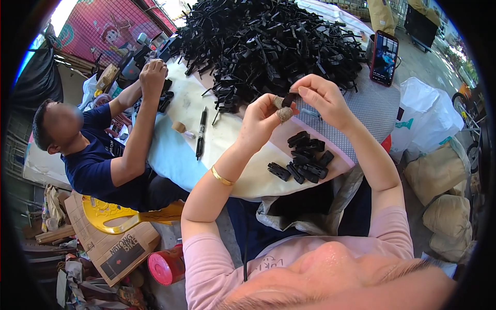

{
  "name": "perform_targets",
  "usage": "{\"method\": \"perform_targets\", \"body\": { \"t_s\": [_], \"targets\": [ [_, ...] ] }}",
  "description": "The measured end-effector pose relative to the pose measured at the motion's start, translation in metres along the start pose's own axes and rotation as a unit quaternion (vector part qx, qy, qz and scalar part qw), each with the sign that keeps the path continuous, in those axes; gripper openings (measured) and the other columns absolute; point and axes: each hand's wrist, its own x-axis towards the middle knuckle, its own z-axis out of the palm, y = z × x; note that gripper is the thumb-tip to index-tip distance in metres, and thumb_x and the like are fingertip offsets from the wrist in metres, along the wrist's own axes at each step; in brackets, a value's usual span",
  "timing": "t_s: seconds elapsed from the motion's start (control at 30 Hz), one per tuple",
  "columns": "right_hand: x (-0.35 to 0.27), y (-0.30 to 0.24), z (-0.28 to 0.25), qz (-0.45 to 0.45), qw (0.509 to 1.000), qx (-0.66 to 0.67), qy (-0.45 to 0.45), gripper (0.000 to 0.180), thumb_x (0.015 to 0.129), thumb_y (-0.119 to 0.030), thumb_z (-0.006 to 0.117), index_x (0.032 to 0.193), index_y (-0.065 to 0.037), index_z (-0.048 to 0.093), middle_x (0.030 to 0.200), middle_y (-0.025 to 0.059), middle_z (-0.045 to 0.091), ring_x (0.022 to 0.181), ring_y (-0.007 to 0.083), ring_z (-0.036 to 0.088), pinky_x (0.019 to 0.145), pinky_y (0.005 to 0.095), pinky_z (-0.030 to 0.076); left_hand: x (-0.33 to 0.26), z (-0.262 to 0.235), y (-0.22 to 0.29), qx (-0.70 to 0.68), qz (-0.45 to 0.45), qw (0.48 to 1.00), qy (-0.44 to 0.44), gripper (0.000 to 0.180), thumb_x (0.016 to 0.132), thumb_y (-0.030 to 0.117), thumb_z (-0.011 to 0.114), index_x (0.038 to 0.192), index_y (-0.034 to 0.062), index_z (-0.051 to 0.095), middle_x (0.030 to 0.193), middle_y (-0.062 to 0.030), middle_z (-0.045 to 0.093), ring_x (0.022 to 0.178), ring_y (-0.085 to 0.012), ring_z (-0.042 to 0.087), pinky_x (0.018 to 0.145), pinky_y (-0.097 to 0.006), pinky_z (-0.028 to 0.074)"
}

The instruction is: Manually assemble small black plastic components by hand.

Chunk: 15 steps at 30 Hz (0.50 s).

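Observation:
My left hand [260, 120] is closed on a small black plastic piece [288, 99], pinching it between a thumb and finger wrapped in tan tape. The fingertips of my right hand [323, 101] are pinched on the other side of that same piece. Both hands are raised over the table, just in front of a large heap of black plastic parts [263, 49], many with thin stems. Below my hands, nearer to me, lies a small cluster of black plastic pieces [307, 160].
A black marker [201, 133] and a small tan roll [179, 126] lie on the table [175, 155]. A phone [384, 58] stands upright at the right. At the left, another person [103, 139] works with raised hands. White plastic bags [426, 111] sit beyond the table's right edge.

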Motion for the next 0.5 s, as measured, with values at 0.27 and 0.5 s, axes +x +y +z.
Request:
{"method": "perform_targets", "body": {
  "t_s": [0.27, 0.5],
  "targets": [
    [-0.003, -0.004, 0.006, -0.005, 0.992, -0.110, -0.056, 0.012, 0.082, -0.008, 0.054, 0.084, 0.002, 0.060, 0.067, 0.0070, 0.059, 0.061, 0.0079, 0.052, 0.056, 0.0218, 0.043, -0.003, 0.010, 0.001, 0.108, 0.059, 0.987, 0.106, 0.019, 0.081, -0.003, 0.057, 0.098, -0.0021, 0.049, 0.090, -0.0083, 0.060, 0.081, -0.0129, 0.059, 0.074, -0.024, 0.049],
    [-0.004, -0.006, 0.009, 0.096, 0.993, -0.015, -0.066, 0.014, 0.083, -0.009, 0.054, 0.084, 0.003, 0.061, 0.065, 0.0032, 0.058, 0.061, 0.0066, 0.050, 0.056, 0.0207, 0.042, -0.006, 0.007, -0.008, 0.125, 0.122, 0.978, 0.111, 0.019, 0.080, -0.004, 0.057, 0.097, -0.0027, 0.051, 0.088, -0.0059, 0.059, 0.077, -0.0100, 0.057, 0.070, -0.022, 0.048]
  ]
}}
